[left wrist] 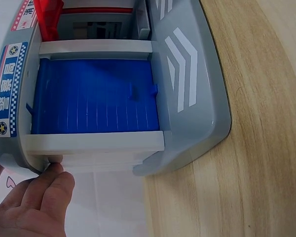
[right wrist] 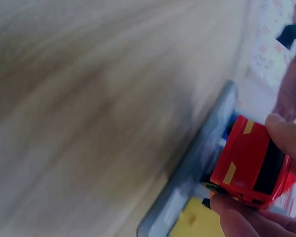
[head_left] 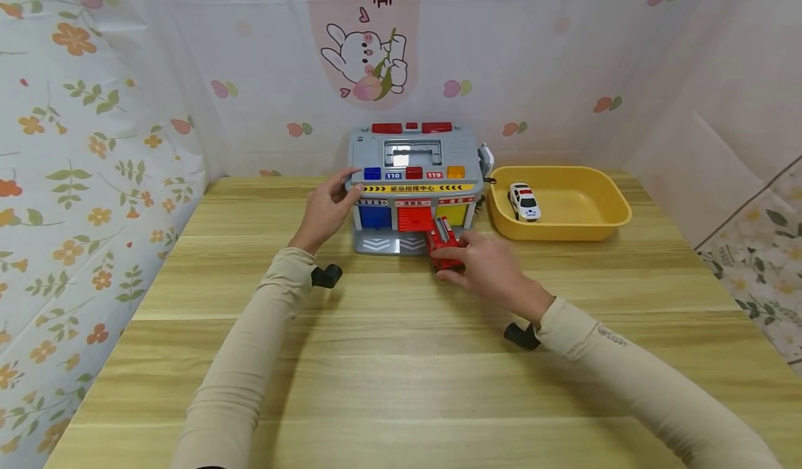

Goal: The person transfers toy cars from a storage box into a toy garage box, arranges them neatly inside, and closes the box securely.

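Cloth (head_left: 81,211): hangs at the far left of my head feed, printed with orange flowers and green leaves.
Left sleeve (head_left: 241,378): beige, reaching in over the wood-grain tabletop (head_left: 376,358), with a black fitting (head_left: 326,276) near its cuff.
Left grip (head_left: 322,211): I see it clamped on the left end of the toy station (head_left: 366,152), thumb on the front upper edge; my left wrist feed shows fingertips against the side.
Toy station body: grey, upright on the tabletop, red and blue light blocks on top, a yellow strip across the front.
Blue door (head_left: 374,216): closed, leftmost of three along the front.
Red door (head_left: 414,218): in the middle, swung outward; through the left wrist camera I can look into the bay behind it.
Red fire truck (head_left: 441,238): at the station's front, by the right part of the grey ramp (head_left: 379,243); I cannot tell whether its wheels touch it.
Yellow door (head_left: 456,213): right of the red one, partly hidden from me by the truck.
Right grip (head_left: 491,267): clamped on the red fire truck, thumb on one side, fingers on the other, as my right wrist feed shows.
Yellow tray (head_left: 583,201): on the tabletop, just right of the station.
White police car (head_left: 524,202): inside the tray, towards its left end.
Right sleeve (head_left: 658,385): beige, dark handwriting near the cuff.
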Motion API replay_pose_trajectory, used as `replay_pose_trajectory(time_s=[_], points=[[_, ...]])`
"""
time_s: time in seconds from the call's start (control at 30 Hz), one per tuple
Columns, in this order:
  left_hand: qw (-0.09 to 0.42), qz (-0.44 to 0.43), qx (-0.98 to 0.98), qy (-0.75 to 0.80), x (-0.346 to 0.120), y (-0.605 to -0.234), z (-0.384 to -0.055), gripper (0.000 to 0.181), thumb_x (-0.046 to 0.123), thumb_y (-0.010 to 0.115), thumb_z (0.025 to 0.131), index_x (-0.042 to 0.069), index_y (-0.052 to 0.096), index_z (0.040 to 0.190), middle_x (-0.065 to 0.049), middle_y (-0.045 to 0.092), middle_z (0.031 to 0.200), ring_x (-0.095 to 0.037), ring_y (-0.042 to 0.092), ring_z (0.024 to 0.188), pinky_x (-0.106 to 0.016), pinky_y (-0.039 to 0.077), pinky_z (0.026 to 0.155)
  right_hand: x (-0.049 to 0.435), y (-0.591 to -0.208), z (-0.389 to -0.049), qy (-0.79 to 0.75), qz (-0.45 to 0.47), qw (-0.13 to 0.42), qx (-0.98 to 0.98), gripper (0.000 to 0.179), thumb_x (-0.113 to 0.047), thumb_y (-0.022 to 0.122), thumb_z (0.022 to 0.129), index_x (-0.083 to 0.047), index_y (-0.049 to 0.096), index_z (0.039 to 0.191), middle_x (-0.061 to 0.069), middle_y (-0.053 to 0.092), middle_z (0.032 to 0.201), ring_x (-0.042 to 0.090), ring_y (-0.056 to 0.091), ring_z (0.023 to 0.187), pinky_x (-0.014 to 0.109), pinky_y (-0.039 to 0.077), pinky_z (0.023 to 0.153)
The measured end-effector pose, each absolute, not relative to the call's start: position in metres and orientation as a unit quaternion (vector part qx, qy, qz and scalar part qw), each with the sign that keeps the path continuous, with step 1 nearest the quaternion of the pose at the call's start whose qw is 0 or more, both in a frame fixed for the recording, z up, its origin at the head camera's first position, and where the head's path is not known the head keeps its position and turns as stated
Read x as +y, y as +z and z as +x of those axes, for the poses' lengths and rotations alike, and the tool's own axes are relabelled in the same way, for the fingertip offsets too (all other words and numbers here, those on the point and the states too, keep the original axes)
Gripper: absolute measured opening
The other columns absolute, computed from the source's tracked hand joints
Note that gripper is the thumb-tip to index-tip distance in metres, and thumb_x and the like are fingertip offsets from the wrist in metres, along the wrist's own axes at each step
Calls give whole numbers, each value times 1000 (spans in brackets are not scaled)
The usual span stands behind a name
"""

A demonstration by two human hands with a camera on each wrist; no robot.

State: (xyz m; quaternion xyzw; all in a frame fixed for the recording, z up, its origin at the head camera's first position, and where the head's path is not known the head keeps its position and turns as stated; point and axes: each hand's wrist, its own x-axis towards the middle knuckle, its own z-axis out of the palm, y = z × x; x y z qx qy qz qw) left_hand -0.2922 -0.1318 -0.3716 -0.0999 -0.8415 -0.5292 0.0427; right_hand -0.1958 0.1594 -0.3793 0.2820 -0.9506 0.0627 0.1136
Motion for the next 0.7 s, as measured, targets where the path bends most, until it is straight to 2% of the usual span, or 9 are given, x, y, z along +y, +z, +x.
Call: replay_pose_trajectory(time_s=[0.27, 0.53, 0.7], points=[[45, -96, -840, -532, -133, -372, -292, 47, 37, 57, 101, 22, 53, 145, -15, 58, 145, -28, 61, 131, -45, 50, 110, 138, -393, -198, 52, 296, 123, -946, 34, -39, 81, 84, -26, 77, 116, 15, 66, 97, 20, 56, 65, 24, 45, 50], [46, -100, -843, -527, -133, -372, -292, 47, 38, 57, 101, 23, 53, 145, -16, 57, 146, -29, 60, 132, -45, 50, 110, 118, -393, -202, 59, 289, 89, -952, 35, -33, 78, 87, -24, 75, 121, 18, 69, 104, 24, 61, 76, 30, 53, 56], [48, -110, -839, -531, -134, -373, -293, 48, 38, 58, 101, 20, 53, 145, -16, 58, 145, -29, 60, 131, -45, 51, 109, 111, -393, -205, 57, 281, 78, -955, 39, -26, 80, 86, -23, 73, 125, 19, 68, 104, 25, 59, 73, 31, 54, 56]])
